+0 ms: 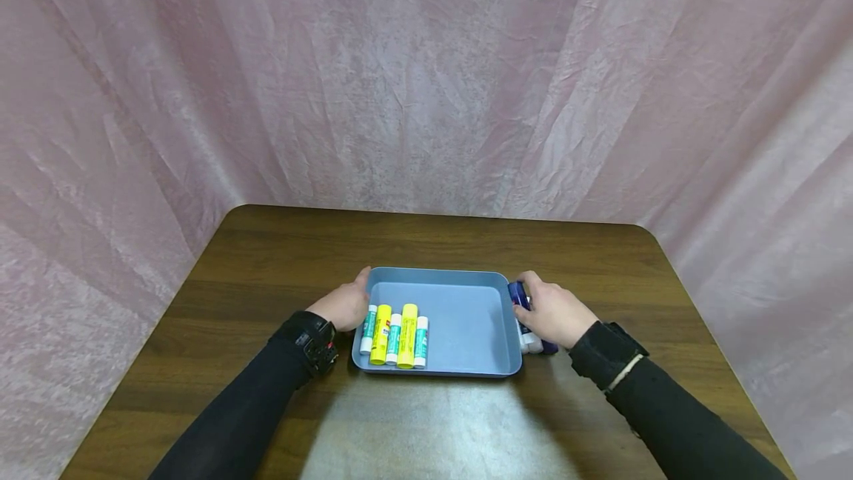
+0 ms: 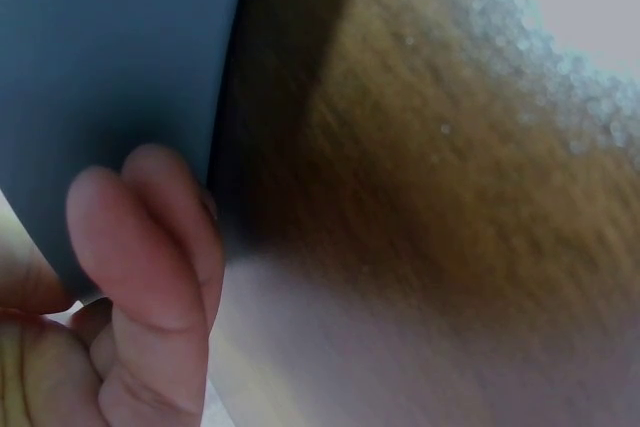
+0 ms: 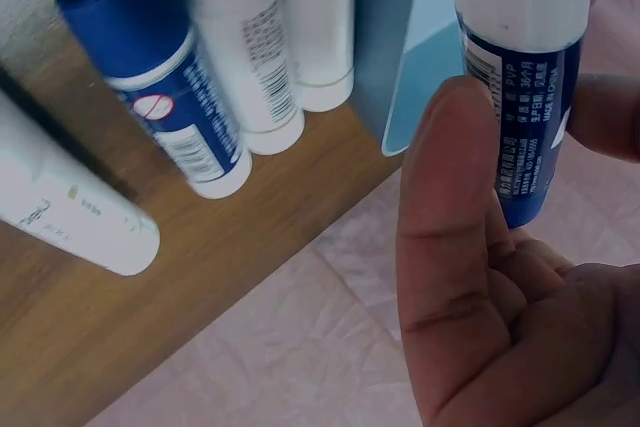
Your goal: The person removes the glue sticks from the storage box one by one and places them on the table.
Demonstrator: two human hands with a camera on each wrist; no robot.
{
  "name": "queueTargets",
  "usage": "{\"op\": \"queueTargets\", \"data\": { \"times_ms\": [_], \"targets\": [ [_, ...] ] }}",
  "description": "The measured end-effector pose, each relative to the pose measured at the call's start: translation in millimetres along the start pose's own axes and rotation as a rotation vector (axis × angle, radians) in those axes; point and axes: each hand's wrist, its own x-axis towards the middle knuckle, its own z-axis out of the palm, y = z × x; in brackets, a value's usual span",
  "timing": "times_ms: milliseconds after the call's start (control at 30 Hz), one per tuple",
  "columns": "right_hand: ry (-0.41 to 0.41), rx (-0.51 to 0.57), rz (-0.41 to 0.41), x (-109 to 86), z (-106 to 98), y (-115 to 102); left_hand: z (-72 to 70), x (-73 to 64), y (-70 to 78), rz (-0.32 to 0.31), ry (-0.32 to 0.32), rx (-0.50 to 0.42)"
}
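Observation:
My right hand (image 1: 556, 313) pinches a dark blue glue stick (image 3: 525, 117) with a translucent white end between thumb and fingers, just off the right side of the blue tray (image 1: 466, 324). At the tray's left side my left hand (image 1: 346, 306) grips the rim; in the left wrist view its curled fingers (image 2: 140, 247) are at the tray's edge. Inside the tray, along its left side, several glue sticks lie side by side: yellow ones (image 1: 407, 335) alternate with white-and-teal ones (image 1: 421, 343).
Beside the tray's right wall, partly hidden by my right hand in the head view, are a blue-and-white tube (image 3: 175, 97) and white tubes (image 3: 245, 47). Another white tube (image 3: 75, 197) lies apart from them. The wooden table (image 1: 293, 243) ends at a pink curtain (image 1: 400, 95).

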Motion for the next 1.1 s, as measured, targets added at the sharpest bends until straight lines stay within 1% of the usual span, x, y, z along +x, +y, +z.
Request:
{"op": "queueTargets", "data": {
  "times_ms": [133, 333, 533, 833, 1100],
  "targets": [
    [0.011, -0.001, 0.003, -1.2, -2.1, 6.5, 0.5, 0.0, -0.7, 0.005, 0.002, 0.001],
    [0.003, 0.018, 0.019, -3.3, -5.6, 15.6, 0.1, 0.3, -0.6, -0.008, -0.006, -0.013],
    [0.000, 0.011, 0.038, -4.6, -8.6, 23.9, -0.7, -0.5, -0.6, -0.008, -0.012, -0.023],
    [-0.013, 0.005, 0.065, -5.8, -9.8, 36.1, -0.1, 2.8, -1.3, -0.023, -0.019, -0.024],
    [-0.009, 0.006, 0.084, -7.5, -9.2, 45.9, -1.0, 1.4, -0.6, -0.001, -0.011, -0.011]
  ]
}}
